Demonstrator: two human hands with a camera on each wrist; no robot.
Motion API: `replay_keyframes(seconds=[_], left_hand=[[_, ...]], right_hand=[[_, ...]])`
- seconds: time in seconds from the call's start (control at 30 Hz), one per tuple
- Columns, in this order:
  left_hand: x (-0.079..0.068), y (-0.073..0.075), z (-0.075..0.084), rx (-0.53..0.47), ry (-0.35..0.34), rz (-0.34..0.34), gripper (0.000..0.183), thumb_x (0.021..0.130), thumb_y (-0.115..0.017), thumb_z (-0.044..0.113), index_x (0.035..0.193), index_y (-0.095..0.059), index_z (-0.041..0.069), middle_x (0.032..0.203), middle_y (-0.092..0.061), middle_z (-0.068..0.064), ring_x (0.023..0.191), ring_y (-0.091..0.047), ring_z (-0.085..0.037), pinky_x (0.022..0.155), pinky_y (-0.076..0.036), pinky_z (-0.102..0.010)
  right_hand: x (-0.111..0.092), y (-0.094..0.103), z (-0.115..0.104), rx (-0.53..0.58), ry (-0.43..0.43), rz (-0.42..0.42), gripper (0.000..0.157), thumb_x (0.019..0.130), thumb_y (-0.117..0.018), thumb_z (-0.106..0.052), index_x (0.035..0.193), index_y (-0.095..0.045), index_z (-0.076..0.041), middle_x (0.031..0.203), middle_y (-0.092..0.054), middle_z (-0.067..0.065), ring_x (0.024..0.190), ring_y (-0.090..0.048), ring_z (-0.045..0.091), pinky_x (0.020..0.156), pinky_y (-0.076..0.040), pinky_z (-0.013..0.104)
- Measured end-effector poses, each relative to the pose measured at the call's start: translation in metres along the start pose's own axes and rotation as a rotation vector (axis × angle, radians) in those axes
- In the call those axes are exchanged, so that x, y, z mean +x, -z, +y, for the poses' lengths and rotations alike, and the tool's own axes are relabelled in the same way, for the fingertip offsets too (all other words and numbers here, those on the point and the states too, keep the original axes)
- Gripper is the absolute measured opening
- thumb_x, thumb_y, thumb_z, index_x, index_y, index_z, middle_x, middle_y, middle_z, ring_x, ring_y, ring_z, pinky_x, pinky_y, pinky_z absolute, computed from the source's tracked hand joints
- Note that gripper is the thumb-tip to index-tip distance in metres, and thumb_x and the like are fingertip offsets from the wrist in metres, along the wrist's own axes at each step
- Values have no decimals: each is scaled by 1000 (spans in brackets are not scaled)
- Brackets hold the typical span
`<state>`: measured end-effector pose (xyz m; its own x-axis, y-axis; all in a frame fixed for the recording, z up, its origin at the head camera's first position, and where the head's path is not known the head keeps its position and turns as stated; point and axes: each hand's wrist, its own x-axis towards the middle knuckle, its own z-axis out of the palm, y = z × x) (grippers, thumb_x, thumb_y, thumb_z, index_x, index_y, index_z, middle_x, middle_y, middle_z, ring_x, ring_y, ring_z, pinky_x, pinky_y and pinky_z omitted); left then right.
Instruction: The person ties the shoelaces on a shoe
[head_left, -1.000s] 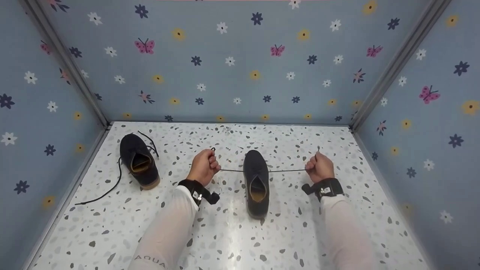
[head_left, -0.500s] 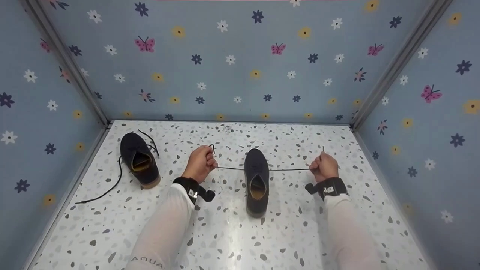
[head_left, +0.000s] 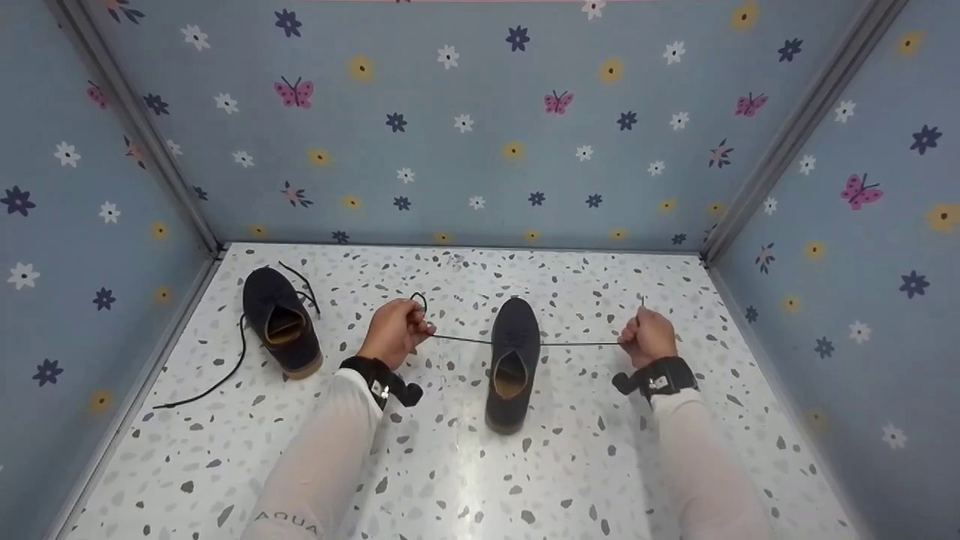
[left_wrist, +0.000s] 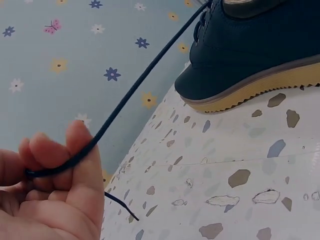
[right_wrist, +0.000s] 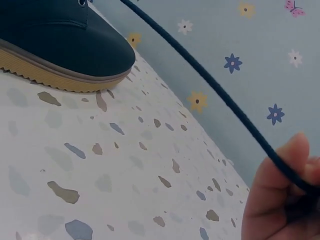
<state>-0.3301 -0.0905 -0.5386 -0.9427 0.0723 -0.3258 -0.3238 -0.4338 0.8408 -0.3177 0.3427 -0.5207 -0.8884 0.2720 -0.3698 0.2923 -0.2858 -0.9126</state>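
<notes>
A dark navy shoe (head_left: 514, 330) stands upright on the speckled surface between the two hands, toe toward the back wall. Its shoelace (head_left: 463, 339) stretches taut out of both sides. My left hand (head_left: 394, 330) grips the left end, and a short loop of lace rises above the fingers. In the left wrist view the lace (left_wrist: 132, 90) crosses the curled fingers, its loose tip hanging behind them. On the other side my right hand (head_left: 649, 335) holds the right end, with a bit of tip poking up; the right wrist view shows that lace (right_wrist: 210, 80) running into the fingers.
A second navy shoe (head_left: 281, 322) stands at the left, its laces (head_left: 225, 379) trailing loose over the surface. Blue flowered panels (head_left: 480, 135) enclose the white speckled table (head_left: 585, 465) at the back and both sides.
My left hand has drifted slightly left and its fingers have shifted on the lace, with a larger loop above them. My right hand moved a little right. The shoe's heel swung slightly left.
</notes>
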Motion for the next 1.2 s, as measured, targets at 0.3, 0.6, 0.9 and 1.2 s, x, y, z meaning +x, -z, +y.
replay_keyframes(seconds=[0.3,0.6,0.9,1.2], left_hand=[[3,-7,0,281,-12,37,24,109,-49,19,121,-59,1,108,-72,-11,92,-73,-18,86,-63,-33],[6,-13,-5,633,11,54,39,106,-54,24,135,-62,-1,112,-73,-11,87,-73,-15,75,-61,-27],[0,-21,-16,1155,-183,-27,32,97,-64,21,127,-61,11,101,-69,-11,79,-63,-20,71,-50,-33],[0,-43,-33,1515,-363,-376,58,97,-68,10,151,-55,24,84,-65,0,72,-58,-14,68,-49,-33]], right_hand=[[18,3,14,-87,27,8,19,114,-38,-30,109,-43,-13,81,-53,-2,72,-57,14,76,-57,32],[20,8,17,-99,38,-10,18,115,-35,-28,114,-43,-12,90,-57,3,81,-61,17,85,-59,35],[8,7,9,-78,2,-26,16,114,-36,-23,112,-44,-10,88,-56,3,83,-61,18,85,-60,35],[8,7,7,-89,-26,-54,16,114,-36,-24,113,-44,-9,89,-56,3,86,-60,18,88,-60,36]])
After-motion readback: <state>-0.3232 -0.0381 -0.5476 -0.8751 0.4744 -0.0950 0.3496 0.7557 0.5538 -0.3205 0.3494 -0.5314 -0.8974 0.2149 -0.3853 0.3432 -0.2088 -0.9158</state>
